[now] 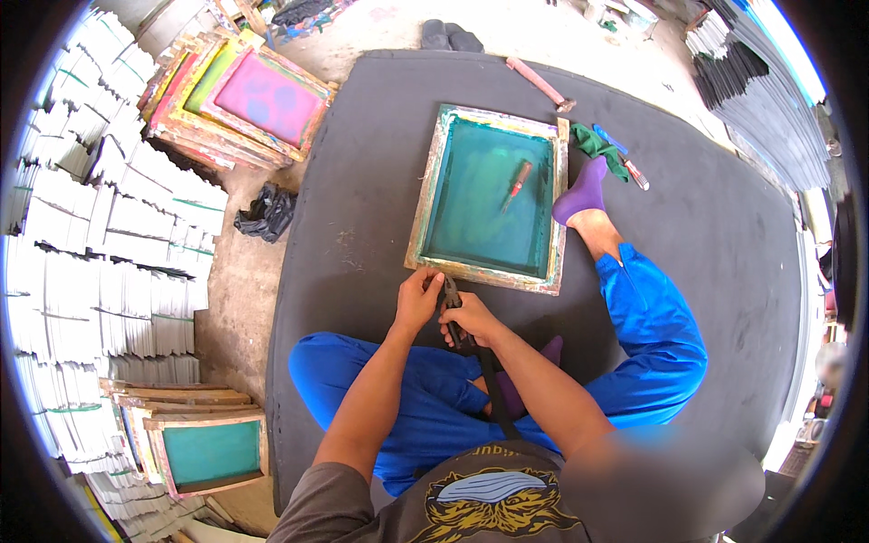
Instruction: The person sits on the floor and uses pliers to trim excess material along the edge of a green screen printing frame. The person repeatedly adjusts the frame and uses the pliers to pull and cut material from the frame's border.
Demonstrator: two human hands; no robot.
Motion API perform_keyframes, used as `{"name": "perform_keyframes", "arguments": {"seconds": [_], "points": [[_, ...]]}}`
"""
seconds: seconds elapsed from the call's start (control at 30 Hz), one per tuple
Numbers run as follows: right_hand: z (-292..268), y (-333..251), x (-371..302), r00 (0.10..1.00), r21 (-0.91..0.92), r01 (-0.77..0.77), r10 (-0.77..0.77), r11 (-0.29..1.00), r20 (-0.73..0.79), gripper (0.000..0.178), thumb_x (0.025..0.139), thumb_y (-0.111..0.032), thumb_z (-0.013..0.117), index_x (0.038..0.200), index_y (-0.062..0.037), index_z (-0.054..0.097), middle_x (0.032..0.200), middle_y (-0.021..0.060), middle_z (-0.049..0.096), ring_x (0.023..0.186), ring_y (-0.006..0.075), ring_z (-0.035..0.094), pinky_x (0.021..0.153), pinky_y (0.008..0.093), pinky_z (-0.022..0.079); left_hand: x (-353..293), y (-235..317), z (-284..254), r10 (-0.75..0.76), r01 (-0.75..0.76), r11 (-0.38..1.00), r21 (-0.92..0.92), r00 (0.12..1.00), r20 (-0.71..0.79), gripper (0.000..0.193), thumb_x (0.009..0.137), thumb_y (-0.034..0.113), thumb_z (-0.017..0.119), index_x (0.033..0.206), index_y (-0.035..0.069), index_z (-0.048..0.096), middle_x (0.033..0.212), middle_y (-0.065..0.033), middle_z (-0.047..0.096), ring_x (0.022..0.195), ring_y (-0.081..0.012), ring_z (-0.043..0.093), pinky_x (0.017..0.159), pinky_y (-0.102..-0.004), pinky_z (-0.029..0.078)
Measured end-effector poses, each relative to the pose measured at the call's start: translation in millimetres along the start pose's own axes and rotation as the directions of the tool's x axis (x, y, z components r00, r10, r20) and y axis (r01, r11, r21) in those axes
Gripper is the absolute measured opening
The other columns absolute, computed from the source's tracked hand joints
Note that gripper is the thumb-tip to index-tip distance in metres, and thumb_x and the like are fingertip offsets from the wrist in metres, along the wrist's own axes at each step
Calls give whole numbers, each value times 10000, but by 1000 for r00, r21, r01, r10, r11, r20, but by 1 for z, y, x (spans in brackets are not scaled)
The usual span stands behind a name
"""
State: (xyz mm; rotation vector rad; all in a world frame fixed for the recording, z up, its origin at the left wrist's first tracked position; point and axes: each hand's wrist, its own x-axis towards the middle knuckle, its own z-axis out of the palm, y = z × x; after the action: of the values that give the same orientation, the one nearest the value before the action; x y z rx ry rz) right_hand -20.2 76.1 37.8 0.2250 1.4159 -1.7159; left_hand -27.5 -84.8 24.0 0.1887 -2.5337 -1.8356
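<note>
I sit with a silk-screen frame point(559, 231) lying before me, its wood paint-stained and its mesh teal. My right hand point(471, 319) is closed around the handles of dark pliers point(452, 288), just below the frame's near edge. Fingers bent in a pinch, my left hand point(419, 297) is beside the plier jaws at that edge; what it pinches is too small to make out. On the mesh lies a screwdriver point(518, 183) with a reddish handle. My purple-socked foot point(582, 192) rests against the frame's right side.
A hammer point(539, 83) with a pink handle lies beyond the frame. Right of it are a green cloth point(593, 145), a blue tool point(610, 138) and another screwdriver point(637, 175). Stacked screens point(262, 100), a black plastic bag point(265, 213) and white bundles point(136, 244) stand left of the black mat point(339, 199).
</note>
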Motion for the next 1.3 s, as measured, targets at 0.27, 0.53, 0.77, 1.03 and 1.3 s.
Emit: {"name": "perform_keyframes", "arguments": {"seconds": [0.27,0.53,0.77,1.03,1.3], "points": [[-8,3,3,993,86,-120,120,989,10,403,1035,-385,578,1255,-51,528,933,149,683,774,251,709,601,418,580,14,-27,-2,-125,107,989,-103,974,-189,212,987,206,656,975,-5,670,758,-91,676,695,-170,621,672,-343,503],[-41,6,1,956,-92,-227,203,970,-211,435,1046,-397,557,1294,-42,517,1016,198,687,836,283,726,592,458,604,45,-80,-64,-400,302,917,-262,688,-606,297,956,222,695,1110,-31,663,912,-97,685,710,-164,613,616,-322,509],[-48,1,11,947,-146,-262,226,954,-227,445,1042,-395,559,1297,-35,500,997,207,690,803,290,725,573,470,600,39,-51,-57,-424,405,894,-194,623,-657,468,908,275,734,1252,-21,616,1140,-184,680,1028,-279,655,917,-384,503],[-55,-8,12,936,-191,-314,270,930,-225,421,1030,-350,579,1298,-36,495,924,188,697,707,265,710,513,439,568,39,-55,-48,-327,359,928,-95,668,-668,392,913,254,728,1174,-30,657,1078,-172,698,996,-272,662,897,-393,509],[-56,-21,4,951,-415,-256,152,873,-268,339,1004,-282,603,1098,41,557,724,128,638,548,224,629,384,408,448,32,-46,-36,-245,330,944,28,753,-611,362,906,293,731,1125,9,689,1099,-163,662,1029,-302,639,924,-411,492]]}}
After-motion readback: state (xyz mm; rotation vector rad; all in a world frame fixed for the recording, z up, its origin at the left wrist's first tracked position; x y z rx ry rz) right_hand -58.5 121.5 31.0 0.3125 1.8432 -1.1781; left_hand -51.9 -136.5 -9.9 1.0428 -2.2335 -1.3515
